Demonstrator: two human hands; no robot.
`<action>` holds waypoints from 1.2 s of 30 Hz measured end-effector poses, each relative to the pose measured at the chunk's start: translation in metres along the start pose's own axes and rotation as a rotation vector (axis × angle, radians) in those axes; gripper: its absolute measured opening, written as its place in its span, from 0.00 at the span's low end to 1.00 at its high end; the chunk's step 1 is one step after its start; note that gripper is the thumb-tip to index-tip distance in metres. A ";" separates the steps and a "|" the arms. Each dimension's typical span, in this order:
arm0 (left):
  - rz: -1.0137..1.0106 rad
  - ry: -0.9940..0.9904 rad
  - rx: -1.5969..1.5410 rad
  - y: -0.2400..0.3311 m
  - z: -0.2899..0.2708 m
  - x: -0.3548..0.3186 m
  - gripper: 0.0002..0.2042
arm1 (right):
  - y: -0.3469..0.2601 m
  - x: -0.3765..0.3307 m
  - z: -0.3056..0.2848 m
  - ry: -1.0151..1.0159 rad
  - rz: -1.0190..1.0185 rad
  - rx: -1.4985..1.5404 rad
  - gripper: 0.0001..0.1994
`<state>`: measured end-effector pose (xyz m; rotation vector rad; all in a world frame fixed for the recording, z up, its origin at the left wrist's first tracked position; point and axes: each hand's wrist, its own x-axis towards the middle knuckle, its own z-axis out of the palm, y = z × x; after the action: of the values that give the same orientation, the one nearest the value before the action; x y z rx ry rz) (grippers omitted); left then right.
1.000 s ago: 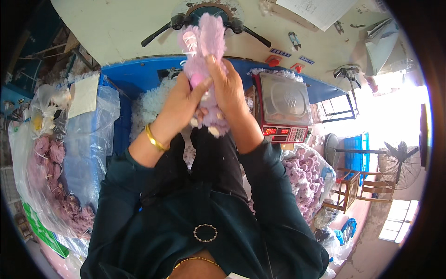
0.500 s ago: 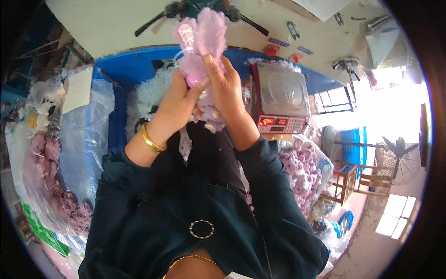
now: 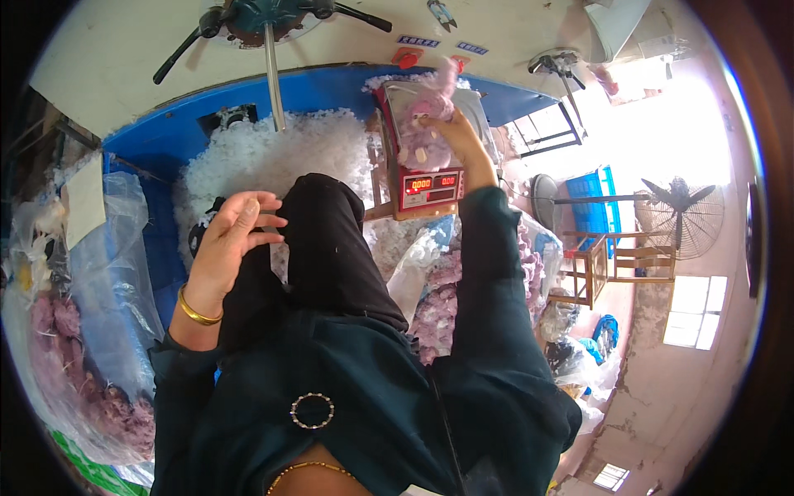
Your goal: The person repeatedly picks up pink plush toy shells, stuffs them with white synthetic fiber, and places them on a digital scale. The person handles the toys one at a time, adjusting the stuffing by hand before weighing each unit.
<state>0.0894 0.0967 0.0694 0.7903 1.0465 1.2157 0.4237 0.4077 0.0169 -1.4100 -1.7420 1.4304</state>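
Observation:
My right hand (image 3: 453, 134) is closed around a fluffy pinkish-purple plush toy (image 3: 427, 149) with long ears. It holds the toy over the metal pan of a red digital weighing scale (image 3: 399, 197). Whether the toy rests on the pan or hangs just above it, I cannot tell. Part of the toy lies behind the fingers. My left hand (image 3: 235, 236) is raised beside my left knee with nothing in it, its fingers spread. A gold bangle circles that wrist.
White stuffing fibre (image 3: 318, 153) fills the blue bin (image 3: 157, 124) before me. A metal tube (image 3: 274, 78) points down from a machine with black handles. Bags of purple plush pieces (image 3: 91, 380) stand on both sides. A fan (image 3: 680, 217) and wooden chair (image 3: 589, 269) are at right.
The plush toy has moved right, from between both hands to over the scale, in my right hand alone. My left hand has let go and dropped back left. The view has shifted right.

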 end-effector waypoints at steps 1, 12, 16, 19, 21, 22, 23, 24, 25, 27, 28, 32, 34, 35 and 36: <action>-0.023 0.015 0.034 -0.005 -0.004 0.000 0.17 | 0.018 0.008 -0.022 0.045 -0.017 0.068 0.35; -0.137 0.452 -0.058 -0.052 -0.065 -0.047 0.12 | 0.004 0.004 -0.099 0.717 0.420 -0.125 0.47; -0.105 0.476 -0.032 -0.054 -0.069 -0.051 0.12 | -0.010 -0.005 -0.105 0.759 0.502 0.132 0.39; -0.105 0.463 0.008 -0.052 -0.057 -0.046 0.12 | 0.017 0.002 -0.066 0.383 0.124 0.228 0.36; -0.098 0.409 0.026 -0.052 -0.047 -0.041 0.11 | 0.034 0.019 -0.034 0.208 0.028 0.104 0.33; -0.099 0.361 0.055 -0.051 -0.044 -0.038 0.11 | 0.047 0.035 -0.025 0.207 0.060 -0.081 0.27; -0.096 0.330 0.076 -0.052 -0.041 -0.038 0.10 | 0.060 0.048 -0.022 0.250 0.056 -0.191 0.26; -0.084 0.296 0.087 -0.053 -0.039 -0.037 0.10 | 0.075 0.055 -0.023 0.304 0.068 -0.298 0.25; -0.070 0.347 0.105 -0.057 -0.036 -0.045 0.10 | 0.038 0.032 0.020 0.222 -0.118 -0.545 0.23; -0.085 0.412 0.140 -0.063 -0.037 -0.061 0.11 | -0.013 -0.024 0.055 0.194 -0.421 -0.892 0.22; -0.043 0.460 0.132 -0.070 -0.042 -0.067 0.11 | -0.006 -0.042 0.043 0.174 -0.439 -0.897 0.22; -0.036 0.629 0.319 -0.084 -0.106 -0.105 0.09 | 0.035 -0.108 -0.021 0.115 -0.265 -0.909 0.21; -0.063 0.945 0.793 -0.090 -0.150 -0.155 0.13 | 0.056 -0.122 -0.046 0.061 -0.147 -0.949 0.21; -0.069 1.107 1.012 -0.095 -0.172 -0.178 0.15 | 0.064 -0.130 -0.050 0.036 -0.097 -0.968 0.21; -0.098 1.377 1.241 -0.101 -0.193 -0.208 0.16 | 0.066 -0.131 -0.057 0.015 -0.063 -0.992 0.21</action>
<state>-0.0602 -0.1371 -0.0471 0.6769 3.0782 0.8212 0.5448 0.3074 0.0065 -1.7472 -2.6048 0.4618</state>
